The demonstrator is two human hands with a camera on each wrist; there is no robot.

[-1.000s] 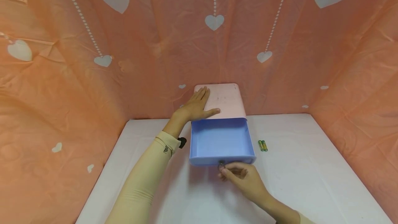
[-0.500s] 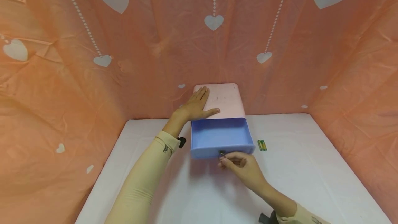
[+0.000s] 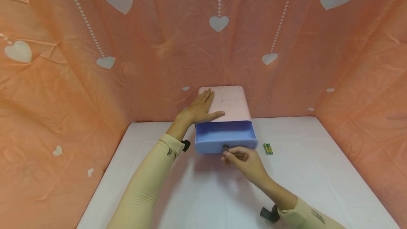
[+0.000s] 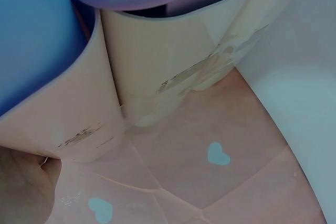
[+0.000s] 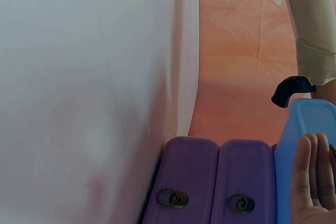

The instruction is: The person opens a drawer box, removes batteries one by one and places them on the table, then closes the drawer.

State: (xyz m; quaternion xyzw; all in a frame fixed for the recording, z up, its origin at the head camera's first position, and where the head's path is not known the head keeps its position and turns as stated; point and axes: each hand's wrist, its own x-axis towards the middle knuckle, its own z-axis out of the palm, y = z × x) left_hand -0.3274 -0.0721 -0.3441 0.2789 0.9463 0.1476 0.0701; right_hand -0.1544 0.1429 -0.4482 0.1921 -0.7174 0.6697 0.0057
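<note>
A small pink drawer cabinet [image 3: 230, 102] stands against the back of the table. Its blue top drawer [image 3: 208, 146] is pulled partly out. My left hand [image 3: 199, 110] lies flat on the cabinet's top with fingers spread; in the left wrist view, part of that hand [image 4: 23, 190] shows beside the cabinet's pink side [image 4: 68, 124]. At the drawer front, my right hand [image 3: 248, 162] pinches a small metal ring pull [image 3: 225, 149] between thumb and forefinger. The right wrist view shows its other fingers [image 5: 303, 177] against the blue drawer front [image 5: 315, 116].
Two green-and-yellow batteries [image 3: 268, 148] lie side by side on the white table [image 3: 302, 172], right of the cabinet. Under the blue drawer are two pushed-in purple drawers [image 5: 184, 163] with ring pulls. Orange cloth [image 3: 178, 45] with hearts hangs behind and at both sides.
The blue drawer has slid back toward the cabinet, pushed in by my right hand at the ring pull. My left hand has stayed in place on the cabinet top.
</note>
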